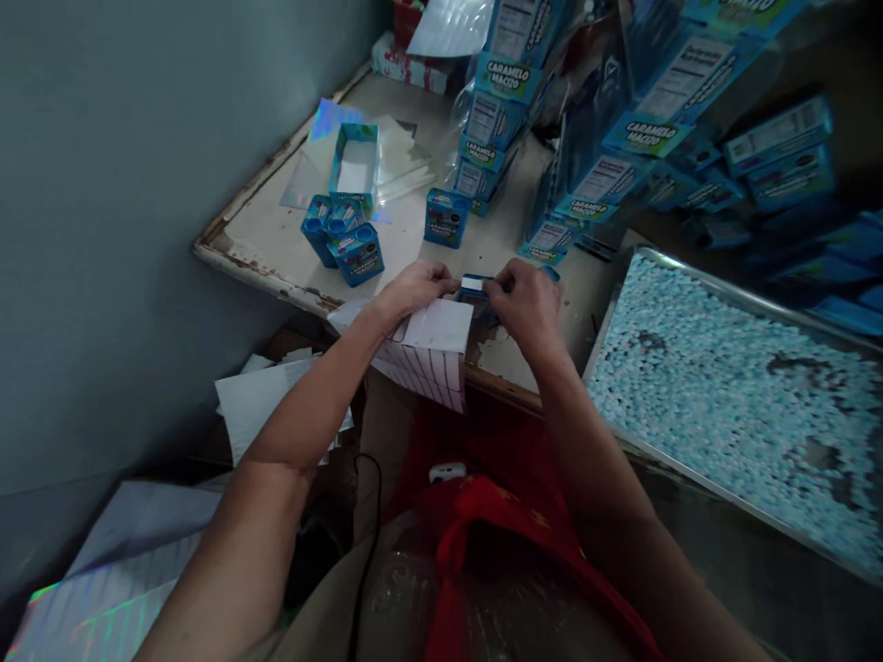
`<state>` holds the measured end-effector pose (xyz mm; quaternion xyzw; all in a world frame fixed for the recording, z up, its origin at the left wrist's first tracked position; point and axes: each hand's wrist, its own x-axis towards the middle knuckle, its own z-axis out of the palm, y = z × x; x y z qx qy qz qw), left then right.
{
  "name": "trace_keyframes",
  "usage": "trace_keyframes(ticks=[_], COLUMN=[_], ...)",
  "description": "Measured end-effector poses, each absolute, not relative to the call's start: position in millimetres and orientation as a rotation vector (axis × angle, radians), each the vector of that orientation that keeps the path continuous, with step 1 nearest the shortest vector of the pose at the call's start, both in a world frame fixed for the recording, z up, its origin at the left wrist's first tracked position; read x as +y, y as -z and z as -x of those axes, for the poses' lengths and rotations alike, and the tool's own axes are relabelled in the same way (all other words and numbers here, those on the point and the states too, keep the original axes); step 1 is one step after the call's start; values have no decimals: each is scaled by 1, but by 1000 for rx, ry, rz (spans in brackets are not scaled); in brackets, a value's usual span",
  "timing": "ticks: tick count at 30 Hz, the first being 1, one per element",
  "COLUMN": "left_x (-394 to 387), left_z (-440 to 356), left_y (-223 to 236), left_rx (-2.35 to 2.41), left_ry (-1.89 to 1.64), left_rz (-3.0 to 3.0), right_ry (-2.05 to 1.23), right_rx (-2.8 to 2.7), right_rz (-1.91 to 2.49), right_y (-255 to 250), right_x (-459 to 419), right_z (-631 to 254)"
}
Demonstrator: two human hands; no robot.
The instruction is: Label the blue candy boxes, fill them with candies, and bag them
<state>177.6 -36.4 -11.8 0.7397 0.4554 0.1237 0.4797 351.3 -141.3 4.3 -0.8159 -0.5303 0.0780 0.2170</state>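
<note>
A small blue candy box [475,296] stands near the table's front edge, between my two hands. Across its top lies a small white label [473,283]. My left hand [422,287] has its thumb and fingers closed at the box's left edge. From the other side, my right hand [528,296] pinches at the right end of the label and box top; its fingers cover part of the box. Under my left wrist, a white sheet marked in rows [434,342] hangs over the table edge. Another small blue box [445,219] stands just beyond my hands.
Several small blue boxes [359,255] cluster at the left, by an open blue carton [355,165] and loose clear sheets [407,170]. Tall stacks of blue cartons [507,78] rise behind. A metal tray [696,483] of pale blue pieces lies at right. Papers [266,405] lie below left.
</note>
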Motion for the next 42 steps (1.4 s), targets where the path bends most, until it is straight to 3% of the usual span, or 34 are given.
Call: trace_keyframes(ticks=[11,15,19,24,27,32,38,42], left_x=[-72,-78,-91,-118,-131,-144,-149,-146], left_z=[-200,-182,-155,-142,-135,-111,-102,-104], left_y=[27,15,-10,-33,-45,-61,-66,-61], left_rx=[1440,1490,1523,1519,1385,1128,1014,1078], left_ry=[-262,-479,-779,-974,-882,-509,-469,-460], left_rz=[-2023,-2057,-2098,-2074,-2054,-2037,-1814,-1764], right_ry=[-182,-276,-317,-855,-1062,-676,100,98], right_rx=[-1544,-1516,-1603,-1636,-1464,-1658,-2241,-2306], right_rz=[2356,2347,2067,1513,1283,1309,1350,1434], right_y=[-14,-31,-45,-31,-16,-17,-26,-24], right_x=[-144,-143,-153,-169,-170,-179,-199,-209], right_z=[-348,-357,-356,-335,-325,-322,-325,-323])
